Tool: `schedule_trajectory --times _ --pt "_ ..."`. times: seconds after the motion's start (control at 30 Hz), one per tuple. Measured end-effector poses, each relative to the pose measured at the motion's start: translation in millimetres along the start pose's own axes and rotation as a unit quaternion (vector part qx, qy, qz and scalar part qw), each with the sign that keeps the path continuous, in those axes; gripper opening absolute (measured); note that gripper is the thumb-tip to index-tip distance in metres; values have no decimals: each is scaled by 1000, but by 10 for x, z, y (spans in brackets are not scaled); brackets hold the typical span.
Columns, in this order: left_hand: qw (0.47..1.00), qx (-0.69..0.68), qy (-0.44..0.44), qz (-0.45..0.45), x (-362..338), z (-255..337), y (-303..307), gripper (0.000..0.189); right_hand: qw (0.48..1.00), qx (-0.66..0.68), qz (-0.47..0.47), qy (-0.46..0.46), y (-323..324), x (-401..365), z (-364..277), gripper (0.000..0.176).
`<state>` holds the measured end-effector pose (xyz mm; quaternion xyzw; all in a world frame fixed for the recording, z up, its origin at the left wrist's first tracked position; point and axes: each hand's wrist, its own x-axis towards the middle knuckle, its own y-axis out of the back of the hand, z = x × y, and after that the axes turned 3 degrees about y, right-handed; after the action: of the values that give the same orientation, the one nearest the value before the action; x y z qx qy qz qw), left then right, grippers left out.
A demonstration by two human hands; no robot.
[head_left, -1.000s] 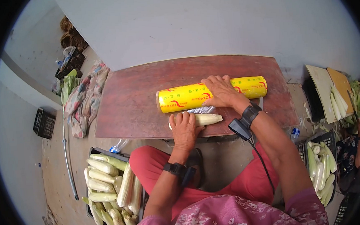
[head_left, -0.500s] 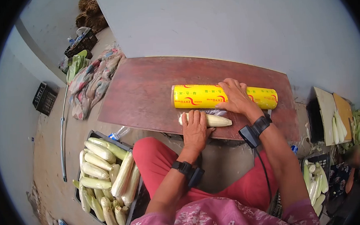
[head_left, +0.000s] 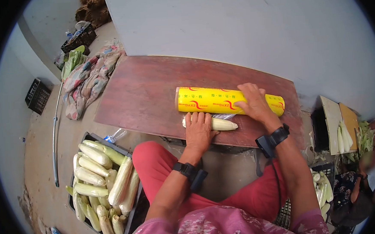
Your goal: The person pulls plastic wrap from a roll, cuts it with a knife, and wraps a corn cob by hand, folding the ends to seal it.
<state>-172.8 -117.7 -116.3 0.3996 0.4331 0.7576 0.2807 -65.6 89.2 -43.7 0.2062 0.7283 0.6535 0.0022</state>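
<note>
Sitting nearest, by our left knee, are heaped pale cobs. At the bench's near edge our left hand lies flat on a peeled corn cob, fingers open, pinning rather than gripping it, likely so it cannot roll. Just beyond, our right hand drapes loose, unclosed fingers over the yellow cling film roll, steadying it.

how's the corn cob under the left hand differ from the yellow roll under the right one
The roll is bright yellow with red print; the corn cob is pale cream. The roll is longer and thicker than the corn cob. The roll lies farther back on the table, the corn cob near its front edge. Both lie sideways, parallel: left hand on the corn cob, right hand on the roll.
</note>
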Motion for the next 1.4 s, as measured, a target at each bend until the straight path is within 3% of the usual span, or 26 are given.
schedule_trajectory --times 0.13,0.2,0.43,0.53,0.63,0.73,0.87,0.97,1.03,1.13,1.23,1.33,1.4 --pt "1000 -1 -3 9 -5 3 8 66 988 46 78 -123 184 -315 452 32" --pt "1000 -10 1 8 -2 2 -6 67 977 41 48 -204 284 -602 623 29" --pt "1000 -12 4 3 -4 40 -1 62 930 -53 -164 -324 292 -1383 922 43" --pt "1000 -17 0 20 4 23 -8 61 906 17 -220 -362 266 -1374 674 53" --pt "1000 -19 -7 13 -26 19 -4 61 892 105 -192 -395 6 -1458 627 51" --pt "1000 -14 -13 5 -29 20 29 59 916 17 -143 -374 -104 -1517 594 43" --pt "1000 -8 -21 9 -37 24 32 57 889 107 -138 -423 -131 -1626 651 35" --pt "1000 -12 -21 15 -40 26 29 57 835 278 -112 -461 -181 -1801 730 32" --pt "1000 -14 -22 18 -40 18 25 56 770 393 -70 -497 -189 -1945 664 31" --pt "999 -20 -22 18 -40 8 14 56 660 576 50 -479 -85 -2061 264 20" --pt "999 -30 -19 16 -45 1 25 54 734 488 158 -446 -223 -2155 -201 19" --pt "999 -37 -21 12 -35 0 39 52 883 290 4 -370 -53 -2003 -707 30" --pt "999 -39 -18 3 -27 -1 47 51 925 249 25 -284 46 -1838 -954 36"
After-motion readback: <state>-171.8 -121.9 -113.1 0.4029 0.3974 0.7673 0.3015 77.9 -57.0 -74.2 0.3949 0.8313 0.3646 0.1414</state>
